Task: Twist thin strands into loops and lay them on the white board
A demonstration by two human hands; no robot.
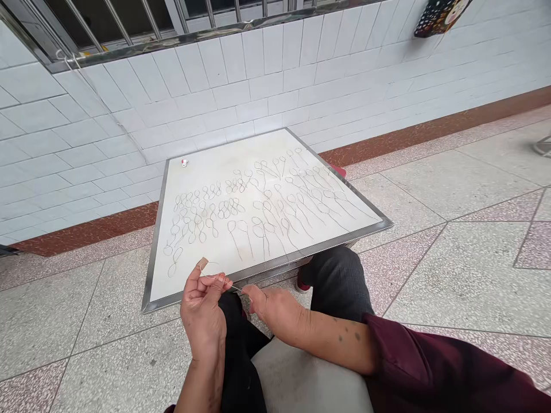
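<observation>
A thin pale wire runs between my two hands just over the near edge of a white board. My left hand is closed in a pinch on it, palm up, and a curved piece of the strand shows by the raised index finger, whose tip has a tan covering. The right hand grips the other end between thumb and fingers, which are partly hidden. On the board lie many similar wires: figure-eight shapes at the left, and single loops with long tails at the right.
The metal-framed board stands close to a white tiled wall with a barred window above. A small red-and-white item sits in its far left corner. A patterned bag hangs at the upper right. My knees are under the near edge.
</observation>
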